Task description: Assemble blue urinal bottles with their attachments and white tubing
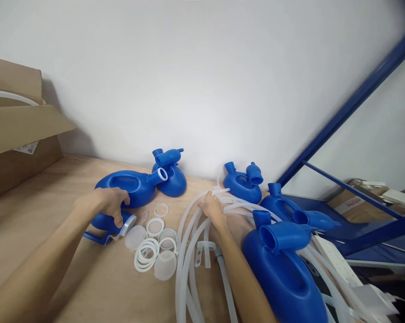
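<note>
My stock on the worktop (97,278), clock read from each hand, 12 straight ahead.

Left fingers (116,214): bent over a pale-rimmed blue cup (103,221); how firmly, I cannot tell.
Left bottle (143,194): just beyond those fingers at 1 o'clock; white-ringed mouth points to about 2.
Right fingers (206,202): bent onto pale tubes (184,273); whether closed round one, I cannot tell.
Clip (206,245): at 6 o'clock from my right hand, among the tubes.
White rings (140,265) and clear lids (165,264): loose between my forearms, at 4 o'clock from my left hand.
Large bottle (276,276): right side, 4 o'clock.

Handling notes: steady the cup near its rim without nudging the bottle. Separate one tube near its end; the bundle looks springy and could sweep the rings aside.
</note>
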Demonstrator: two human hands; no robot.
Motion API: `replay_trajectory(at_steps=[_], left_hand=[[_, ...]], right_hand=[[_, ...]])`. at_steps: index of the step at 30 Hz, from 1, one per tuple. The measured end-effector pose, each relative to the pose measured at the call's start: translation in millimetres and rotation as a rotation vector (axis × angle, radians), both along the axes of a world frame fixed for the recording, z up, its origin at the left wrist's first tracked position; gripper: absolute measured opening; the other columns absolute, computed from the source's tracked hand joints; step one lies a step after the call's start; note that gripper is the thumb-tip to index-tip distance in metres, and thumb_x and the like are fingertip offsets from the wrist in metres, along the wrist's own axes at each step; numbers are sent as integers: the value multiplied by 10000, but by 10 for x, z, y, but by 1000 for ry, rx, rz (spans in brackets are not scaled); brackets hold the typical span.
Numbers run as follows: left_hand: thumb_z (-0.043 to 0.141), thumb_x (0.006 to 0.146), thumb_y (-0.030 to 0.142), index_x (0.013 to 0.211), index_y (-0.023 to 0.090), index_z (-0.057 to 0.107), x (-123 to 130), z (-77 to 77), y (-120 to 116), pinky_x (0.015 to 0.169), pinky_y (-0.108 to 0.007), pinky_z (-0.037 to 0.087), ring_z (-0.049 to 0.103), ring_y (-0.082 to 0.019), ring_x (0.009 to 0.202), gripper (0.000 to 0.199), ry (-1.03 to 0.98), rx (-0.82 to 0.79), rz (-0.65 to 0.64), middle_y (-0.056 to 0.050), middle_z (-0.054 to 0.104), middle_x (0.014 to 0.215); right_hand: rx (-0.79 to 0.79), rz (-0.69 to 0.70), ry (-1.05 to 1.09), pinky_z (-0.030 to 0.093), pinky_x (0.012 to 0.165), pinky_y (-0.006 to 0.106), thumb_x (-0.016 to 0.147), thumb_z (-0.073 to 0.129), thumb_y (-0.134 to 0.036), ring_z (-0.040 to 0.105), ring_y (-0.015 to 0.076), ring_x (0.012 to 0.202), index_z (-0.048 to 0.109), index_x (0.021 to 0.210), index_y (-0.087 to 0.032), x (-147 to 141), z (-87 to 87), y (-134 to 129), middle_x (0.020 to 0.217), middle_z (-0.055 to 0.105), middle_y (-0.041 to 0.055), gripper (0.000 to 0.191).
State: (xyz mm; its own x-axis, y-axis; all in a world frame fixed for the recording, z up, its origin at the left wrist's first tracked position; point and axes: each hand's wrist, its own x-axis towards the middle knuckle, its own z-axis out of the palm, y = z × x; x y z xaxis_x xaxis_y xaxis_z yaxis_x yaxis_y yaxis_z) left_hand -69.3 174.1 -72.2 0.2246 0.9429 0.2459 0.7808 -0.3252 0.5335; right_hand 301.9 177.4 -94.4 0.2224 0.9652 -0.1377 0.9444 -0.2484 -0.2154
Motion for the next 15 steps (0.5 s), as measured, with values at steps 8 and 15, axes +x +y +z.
replay_trajectory(at_steps=[8, 15], left_hand=[[537, 887, 580, 1291, 222, 700, 275, 516, 110, 921, -392, 531, 698, -315, 1033, 564, 367, -39, -151, -104, 748, 1150], [413, 948, 641, 1490, 161, 531, 327, 146, 376, 1162, -588, 342, 487, -421, 1405, 734, 394, 161, 65, -203, 555, 1516]], right_hand=[[197, 0, 468, 477, 1042, 442, 831, 605, -276, 652, 320, 1181, 378, 1579, -110, 211, -57, 155, 1241, 694, 167, 799], [463, 50, 1029, 547, 623, 267, 738, 492, -274, 608, 109, 667, 257, 1607, -326, 68, 272, 106, 1070, 583, -1, 902]])
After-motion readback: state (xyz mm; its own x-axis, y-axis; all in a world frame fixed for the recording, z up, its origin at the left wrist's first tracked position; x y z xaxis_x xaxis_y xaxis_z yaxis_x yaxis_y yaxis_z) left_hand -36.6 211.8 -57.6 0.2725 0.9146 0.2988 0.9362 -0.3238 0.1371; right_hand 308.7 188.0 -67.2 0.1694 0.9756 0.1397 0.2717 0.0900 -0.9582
